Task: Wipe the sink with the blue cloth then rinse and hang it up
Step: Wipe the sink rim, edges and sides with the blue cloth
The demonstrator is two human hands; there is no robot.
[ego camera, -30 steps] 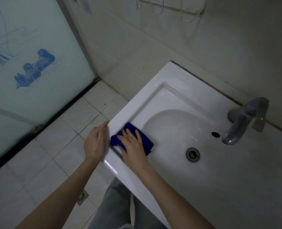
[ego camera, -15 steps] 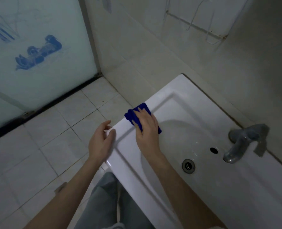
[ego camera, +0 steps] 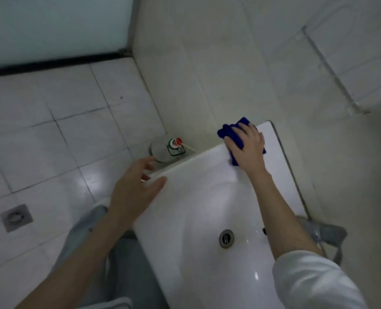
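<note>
wipe phase, in prog. | R hand (ego camera: 246,148) flat, fingers spread, pressing blue cloth (ego camera: 227,131) under palm onto sink (ego camera: 194,168) rim corner | L hand (ego camera: 136,186) spread, bracing rim | rinse + hang pending

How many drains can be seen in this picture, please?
2. The sink drain is at the bottom of the sink. The floor drain is set in the tiled floor at the left. Others may lie outside the view.

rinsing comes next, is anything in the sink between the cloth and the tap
Nothing visible does. The right hand presses the cloth on the sink's far corner; between it and the tap show only the drain and that arm.
</note>
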